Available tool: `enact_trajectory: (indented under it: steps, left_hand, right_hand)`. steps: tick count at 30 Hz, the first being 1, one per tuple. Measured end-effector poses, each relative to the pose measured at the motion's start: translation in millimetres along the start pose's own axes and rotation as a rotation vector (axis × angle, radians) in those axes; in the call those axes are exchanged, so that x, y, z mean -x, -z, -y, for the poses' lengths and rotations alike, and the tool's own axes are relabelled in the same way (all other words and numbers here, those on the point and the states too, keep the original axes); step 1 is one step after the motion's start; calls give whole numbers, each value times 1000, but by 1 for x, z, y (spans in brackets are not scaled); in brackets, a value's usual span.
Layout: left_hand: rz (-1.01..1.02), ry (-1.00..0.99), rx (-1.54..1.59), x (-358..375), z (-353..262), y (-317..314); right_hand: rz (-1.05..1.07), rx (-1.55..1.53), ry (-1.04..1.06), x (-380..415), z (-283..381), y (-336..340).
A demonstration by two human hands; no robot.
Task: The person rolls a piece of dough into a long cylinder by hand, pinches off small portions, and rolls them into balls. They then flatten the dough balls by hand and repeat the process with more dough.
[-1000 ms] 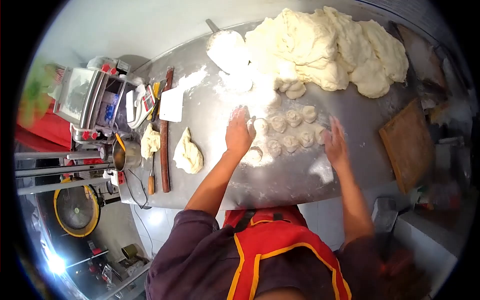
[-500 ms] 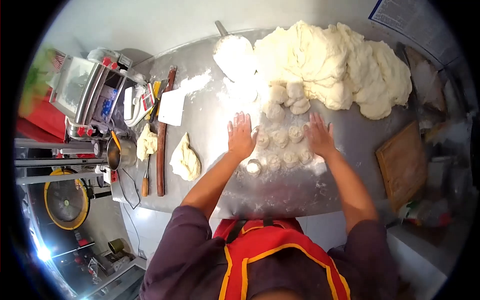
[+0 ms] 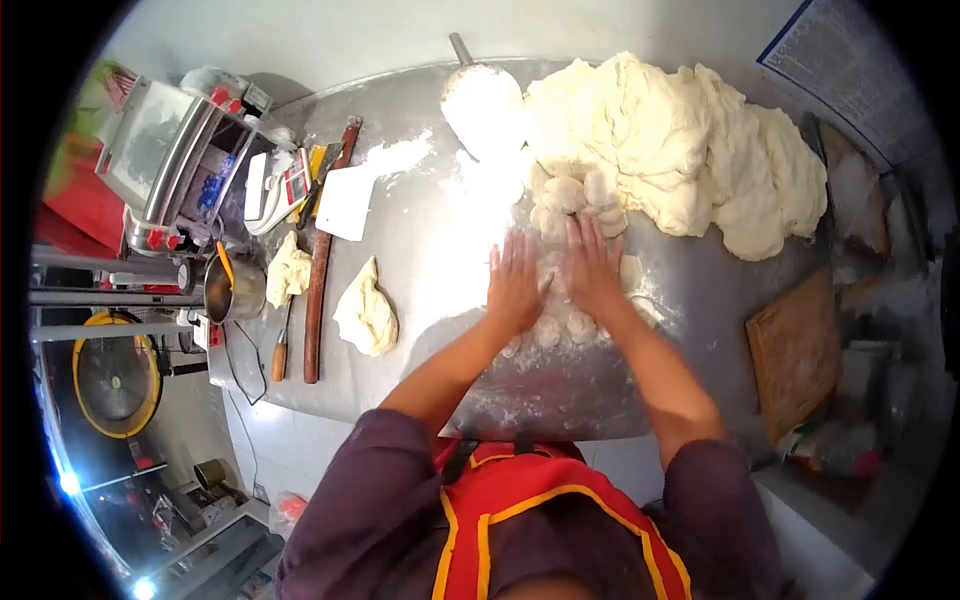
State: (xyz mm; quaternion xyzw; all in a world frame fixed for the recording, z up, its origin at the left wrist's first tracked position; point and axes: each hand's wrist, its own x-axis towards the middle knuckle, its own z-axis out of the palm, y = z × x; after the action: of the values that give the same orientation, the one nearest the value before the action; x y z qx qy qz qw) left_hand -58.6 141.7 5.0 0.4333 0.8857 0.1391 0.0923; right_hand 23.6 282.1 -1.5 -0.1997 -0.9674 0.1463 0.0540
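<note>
Palm down over a group of small floured dough pieces lies my left hand, fingers stretched out. My right hand is flat beside it, fingers pointing away from me toward a small heap of rounded dough pieces. Both hands cover part of the group, so some pieces are hidden. Beyond them spreads a large mass of soft pale dough. A metal scoop is sunk in white flour just left of that mass.
On the metal table a dough lump sits left of my hands. Farther left are a wooden rolling pin, a white scraper, another dough lump, a scale and a pot. A wooden board stands at right.
My right hand has come in leftward from the group's right edge to lie over the dough pieces. My left hand has shifted slightly right, so the hands are closer together. The view has shifted slightly.
</note>
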Motion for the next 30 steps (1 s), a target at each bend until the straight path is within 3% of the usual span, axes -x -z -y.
enact_trajectory:
  steps: [2,4,6,12,15,16,18,25,28,30]
  left_hand:
    - [-37,32,93,37,-5,2]
    - [20,2,17,71,-1,-4]
    - [6,-61,6,77,10,-8]
    - [33,-51,24,72,9,-7]
    - [19,-9,83,71,1,-11]
    - [-69,-72,250,67,-11,-7]
    - [-113,-153,229,51,-30,-25]
    - [-31,-229,60,44,-35,-34]
    - [-17,-269,86,51,-23,-33]
    - [47,-252,39,61,-8,-25]
  right_hand:
    - [48,-113,-60,-1,27,10]
    - [-20,-13,85,-4,36,-9]
    - [17,88,201,-8,33,-19]
    - [164,119,195,-12,30,-22]
    - [100,-107,73,15,19,17]
    - [41,-54,9,28,11,15]
    - [-95,58,-111,51,-6,3]
    - [-35,204,-117,62,-24,-9]
    - [-143,128,-149,61,-20,-19]
    - [-192,30,-58,54,12,-8]
